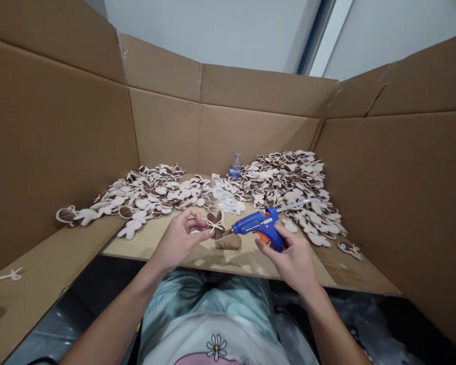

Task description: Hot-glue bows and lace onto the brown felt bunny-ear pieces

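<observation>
Between the thumb and fingers of my left hand (183, 234) is a small brown bunny-shaped felt piece (219, 232) with a cream string bow on it. My right hand (293, 255) grips the handle of a blue glue gun (254, 223) with an orange trigger. Its metal nozzle points left and meets the lower right part of the brown piece; whether they touch is hard to tell. A clear glue stick (296, 204) sticks out of the gun's back. Under the nozzle, a brown roll-like block (228, 242) lies on the wooden board (197, 256).
Piles of cream and brown felt pieces (167, 192) (300, 177) cover the back left and right. A water bottle (235, 168) and crumpled clear plastic (224, 195) stand between them. Cardboard walls (258, 121) enclose three sides. A loose string bow (12, 275) lies far left.
</observation>
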Demonstrator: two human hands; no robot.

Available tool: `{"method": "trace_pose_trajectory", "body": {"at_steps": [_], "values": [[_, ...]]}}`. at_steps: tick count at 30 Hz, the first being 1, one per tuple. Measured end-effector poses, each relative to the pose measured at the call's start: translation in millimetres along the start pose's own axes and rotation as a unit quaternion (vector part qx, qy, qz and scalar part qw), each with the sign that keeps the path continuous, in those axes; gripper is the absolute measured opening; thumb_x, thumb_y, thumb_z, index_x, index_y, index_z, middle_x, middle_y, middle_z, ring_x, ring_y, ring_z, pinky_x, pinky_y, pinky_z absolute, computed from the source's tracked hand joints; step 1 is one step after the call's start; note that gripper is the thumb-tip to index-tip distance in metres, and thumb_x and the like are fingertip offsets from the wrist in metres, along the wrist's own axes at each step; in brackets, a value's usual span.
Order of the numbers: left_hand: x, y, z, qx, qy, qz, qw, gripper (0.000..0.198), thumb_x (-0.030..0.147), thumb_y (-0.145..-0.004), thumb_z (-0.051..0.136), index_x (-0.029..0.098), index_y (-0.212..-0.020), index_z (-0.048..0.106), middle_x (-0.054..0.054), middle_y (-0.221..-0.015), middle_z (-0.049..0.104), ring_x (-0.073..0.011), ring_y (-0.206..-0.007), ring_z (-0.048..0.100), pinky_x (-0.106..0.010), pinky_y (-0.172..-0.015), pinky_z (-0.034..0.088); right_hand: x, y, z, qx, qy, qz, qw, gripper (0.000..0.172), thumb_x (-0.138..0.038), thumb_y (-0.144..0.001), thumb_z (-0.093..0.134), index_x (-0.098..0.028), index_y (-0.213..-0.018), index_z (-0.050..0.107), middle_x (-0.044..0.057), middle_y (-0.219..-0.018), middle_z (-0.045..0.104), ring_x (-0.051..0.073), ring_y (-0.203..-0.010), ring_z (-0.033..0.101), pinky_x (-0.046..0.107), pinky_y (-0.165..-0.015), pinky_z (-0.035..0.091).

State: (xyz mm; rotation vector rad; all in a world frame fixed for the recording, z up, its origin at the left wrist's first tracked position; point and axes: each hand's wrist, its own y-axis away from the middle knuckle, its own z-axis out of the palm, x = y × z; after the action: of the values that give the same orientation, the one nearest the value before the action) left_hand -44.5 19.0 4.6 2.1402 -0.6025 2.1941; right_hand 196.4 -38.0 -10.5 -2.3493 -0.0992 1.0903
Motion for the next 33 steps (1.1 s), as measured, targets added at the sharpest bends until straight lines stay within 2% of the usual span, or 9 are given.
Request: {"method": "trace_pose_trajectory", "body": {"at_steps": [9,13,18,25,33], "values": [[6.3,4.2,3.1,0.002,-0.019,0.045,0.999,0.020,0.021,-0.075,0.072,0.019,-0.073,0.053,0.005,-0.070,0.057,-0.0118,-0.068,0.057,-0.024,-0.065,0.045,-0.3,3.1,1.7,0.001,0.000,-0.017,1.000,0.024,-0.041,-0.080,0.065,-0.017,-0.076,0.065,-0.004,-0.055,0.051,0.011,-0.048,0.038,0.021,-0.044,0.032],[6.1,6.1,1.9,-0.017,-0.034,0.060,0.997,0.003,0.020,-0.080,0.068,0.019,-0.078,0.066,0.001,-0.076,0.065,-0.0140,-0.073,0.060,-0.026,-0.070,0.047,1.2,2.6,2.1,-0.004,-0.004,-0.018,1.000,0.024,-0.040,-0.081,0.064,-0.016,-0.077,0.065,-0.004,-0.055,0.048,0.010,-0.049,0.035,0.021,-0.044,0.030],[4.3,9.0,0.9,-0.027,-0.039,0.030,0.998,0.017,0.022,-0.085,0.063,0.022,-0.097,0.076,-0.003,-0.088,0.074,-0.0166,-0.082,0.064,-0.028,-0.076,0.048,1.0,3.2,2.8,0.001,-0.005,-0.015,1.000,0.025,-0.041,-0.081,0.064,-0.015,-0.079,0.067,-0.004,-0.057,0.048,0.010,-0.049,0.033,0.021,-0.044,0.030],[-0.4,7.2,3.1,0.000,-0.015,0.057,0.998,0.014,0.023,-0.076,0.077,0.022,-0.089,0.074,-0.001,-0.087,0.074,-0.0153,-0.083,0.066,-0.025,-0.077,0.050,-2.6,5.3,2.5,0.010,-0.027,-0.026,0.999,0.022,-0.037,-0.082,0.064,-0.016,-0.082,0.068,-0.003,-0.058,0.052,0.011,-0.050,0.039,0.020,-0.046,0.035],[-2.5,5.8,3.6,-0.009,0.019,0.056,0.998,0.012,0.023,-0.078,0.076,0.022,-0.089,0.074,0.000,-0.086,0.075,-0.0137,-0.082,0.067,-0.023,-0.076,0.051,-0.3,7.1,3.0,0.023,-0.018,-0.032,0.999,0.023,-0.037,-0.081,0.064,-0.015,-0.083,0.069,-0.003,-0.059,0.050,0.010,-0.050,0.036,0.021,-0.045,0.033]]}}
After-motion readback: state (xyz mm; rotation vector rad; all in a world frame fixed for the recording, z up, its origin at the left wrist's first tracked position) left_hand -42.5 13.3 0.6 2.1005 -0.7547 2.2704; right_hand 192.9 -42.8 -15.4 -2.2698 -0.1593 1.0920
